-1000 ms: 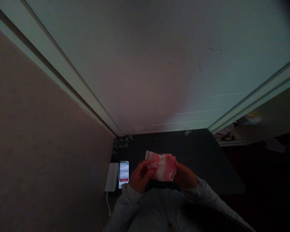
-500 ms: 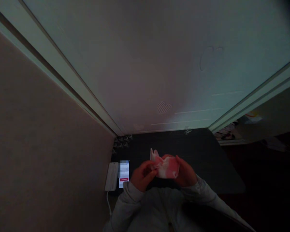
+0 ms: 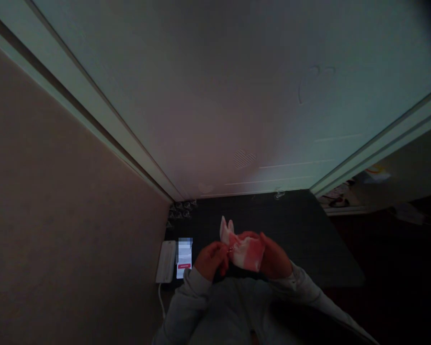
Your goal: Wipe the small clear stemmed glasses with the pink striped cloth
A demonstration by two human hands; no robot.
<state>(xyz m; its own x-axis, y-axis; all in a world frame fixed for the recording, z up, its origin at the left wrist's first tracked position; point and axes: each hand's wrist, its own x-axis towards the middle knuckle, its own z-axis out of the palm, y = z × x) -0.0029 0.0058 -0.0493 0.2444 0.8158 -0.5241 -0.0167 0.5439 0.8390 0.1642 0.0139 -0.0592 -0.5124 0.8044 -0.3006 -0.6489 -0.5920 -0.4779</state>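
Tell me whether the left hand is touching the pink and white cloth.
Touching. The head view shows the left hand with its fingers pinching the edge of the pink and white cloth, no gap between them.

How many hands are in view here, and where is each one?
2. The left hand grips the left edge of the pink and white cloth above the dark table, near the lit phone. The right hand holds the cloth's right side. No other hands show.

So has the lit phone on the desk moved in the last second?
No. The phone lies in the same spot beside the white box.
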